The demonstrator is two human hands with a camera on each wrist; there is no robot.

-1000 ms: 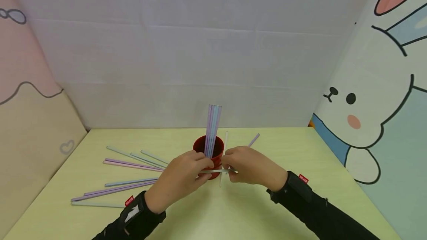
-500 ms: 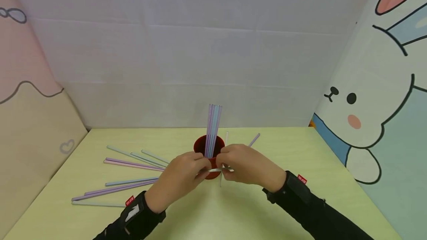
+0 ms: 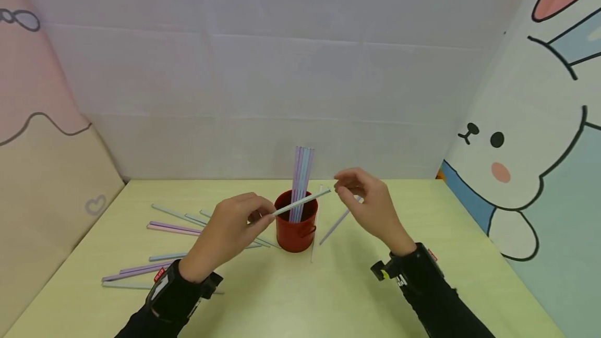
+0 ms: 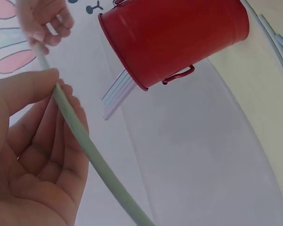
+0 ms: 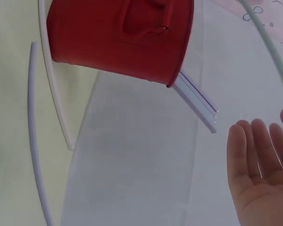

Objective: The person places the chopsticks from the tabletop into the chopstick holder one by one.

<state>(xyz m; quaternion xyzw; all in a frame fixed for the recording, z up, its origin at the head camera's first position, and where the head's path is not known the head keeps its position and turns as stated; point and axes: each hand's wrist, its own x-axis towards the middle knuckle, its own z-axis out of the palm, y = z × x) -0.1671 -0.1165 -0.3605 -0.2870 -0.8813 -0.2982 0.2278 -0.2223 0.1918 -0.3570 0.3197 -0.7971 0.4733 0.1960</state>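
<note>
My left hand pinches a pale green straw between thumb and forefinger. The straw slants up to the right, in front of a small red bucket. Purple and blue straws stand upright in the bucket. My right hand is raised just beyond the green straw's far end, fingers loosely bent. In the right wrist view a small gap separates its thumb from the tip of the green straw. From the left wrist, the green straw runs past the thumb tip.
Several loose straws in green, purple, pink and blue lie fanned out at the left of the table. To the bucket's right lie a white straw and a purple straw. A pale backdrop stands behind the table.
Both hands have risen from in front of the bucket. The right hand has let go of the green straw and moved right; the left has shifted left, still pinching it, now tilted upward.
</note>
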